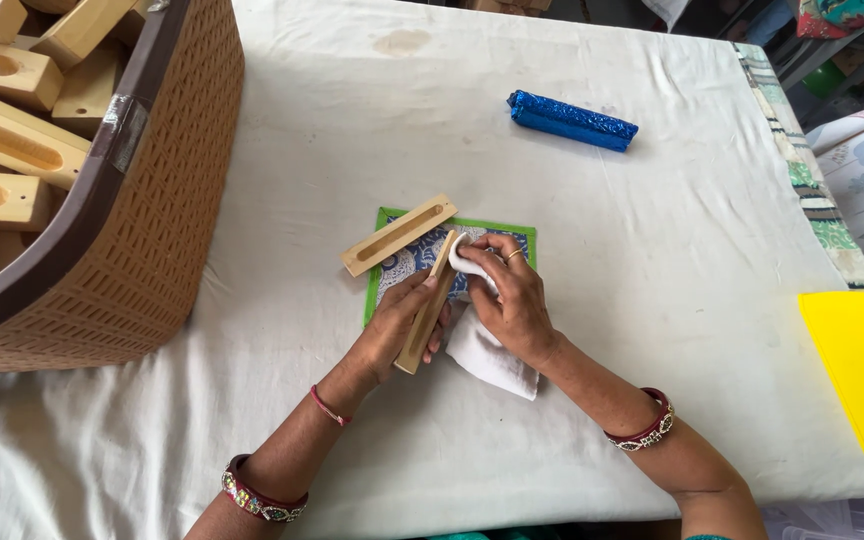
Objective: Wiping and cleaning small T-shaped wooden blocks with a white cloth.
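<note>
My left hand [399, 325] grips a long pale wooden block [426, 318], held on edge over a green-bordered blue patterned mat [500, 236]. My right hand [512, 295] pinches a white cloth [487, 355] and presses a fold of it against the upper end of that block. The rest of the cloth hangs down onto the table below my right hand. A second wooden block with a long slot [398, 234] lies flat on the mat's upper left corner, apart from both hands.
A brown woven basket [152, 210] full of several similar slotted wooden blocks stands at the left. A shiny blue roll [572, 120] lies farther back. A yellow plastic tray [862, 370] sits at the right edge. White sheet [652, 300] covers the table.
</note>
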